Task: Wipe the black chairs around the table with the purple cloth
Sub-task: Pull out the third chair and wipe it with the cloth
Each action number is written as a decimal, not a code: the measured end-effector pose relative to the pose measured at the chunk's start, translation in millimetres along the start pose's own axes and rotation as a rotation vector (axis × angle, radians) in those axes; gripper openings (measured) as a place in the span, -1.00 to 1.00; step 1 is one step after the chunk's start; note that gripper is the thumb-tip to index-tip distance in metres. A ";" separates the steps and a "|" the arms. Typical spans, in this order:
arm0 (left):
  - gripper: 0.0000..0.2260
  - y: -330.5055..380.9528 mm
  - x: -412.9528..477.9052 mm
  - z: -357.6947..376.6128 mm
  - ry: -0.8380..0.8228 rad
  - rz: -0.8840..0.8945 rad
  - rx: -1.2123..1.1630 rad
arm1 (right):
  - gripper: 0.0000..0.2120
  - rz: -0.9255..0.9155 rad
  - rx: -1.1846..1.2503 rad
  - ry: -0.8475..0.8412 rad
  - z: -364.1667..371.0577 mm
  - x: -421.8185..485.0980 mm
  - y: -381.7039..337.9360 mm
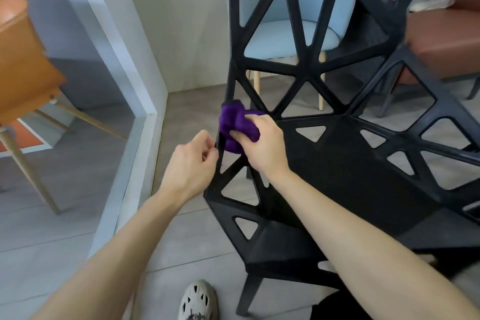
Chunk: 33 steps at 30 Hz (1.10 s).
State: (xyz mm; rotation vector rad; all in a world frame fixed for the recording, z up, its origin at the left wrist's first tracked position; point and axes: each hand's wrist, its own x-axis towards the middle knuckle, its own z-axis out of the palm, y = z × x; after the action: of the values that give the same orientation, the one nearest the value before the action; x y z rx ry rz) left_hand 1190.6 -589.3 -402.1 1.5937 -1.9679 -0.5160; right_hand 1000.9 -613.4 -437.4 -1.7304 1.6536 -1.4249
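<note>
Right grip (262,145) bunched round purple cloth (236,122), fingers curled over it, pressing the wad onto the side rim (220,141) of the black chair (337,158) where backrest meets seat. Left grip (192,163) sits just left of the right grip, thumb and fingers pinching the same rim, likely steadying it.

Cloth: soft, plush, light, crushes to any shape. It sits under and just ahead of the right grip's fingers, touching the rim. Judged best taken as a loose wad in the palm, not by a corner, so it wraps the thin struts and doesn't snag in the triangular cut-outs.

Chair: rigid moulded lattice, looks plastic, smooth matte, so the cloth should slide easily. Probably light enough to skid or tip on the floor (181,236) under a hard push, so hold a solid strut or the rim close to the wiping spot.

Seat (363,195) spreads right of both grips; backrest (308,76) rises beyond them.
- Through its holes: light blue chair (285,36).
- Far right of grips: brown sofa (446,54) with something crumpled on it, unclear.
- Left of left grip: white-framed glass partition (117,47), orange chair (20,60) behind it.
- Below grips: pale shoe (198,299) on grey tiles.
</note>
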 end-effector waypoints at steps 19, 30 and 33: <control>-0.94 12.2 21.5 0.7 -0.057 -0.005 0.307 | -0.58 0.147 -0.615 -0.210 -12.2 50.0 66.0; -0.94 11.8 24.5 -12.4 -0.180 -0.048 0.202 | -0.54 0.068 -0.393 -0.203 -23.0 5.9 52.0; -0.94 11.0 24.5 -12.1 -0.174 -0.051 0.173 | -0.58 -0.095 -0.330 -0.252 -22.3 -29.3 50.9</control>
State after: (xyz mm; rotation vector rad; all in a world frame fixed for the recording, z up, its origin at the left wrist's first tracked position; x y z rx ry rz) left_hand 1186.3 -610.2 -381.7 1.7613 -2.1555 -0.5326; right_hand 960.8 -591.9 -480.8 -2.0931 1.7577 -0.9581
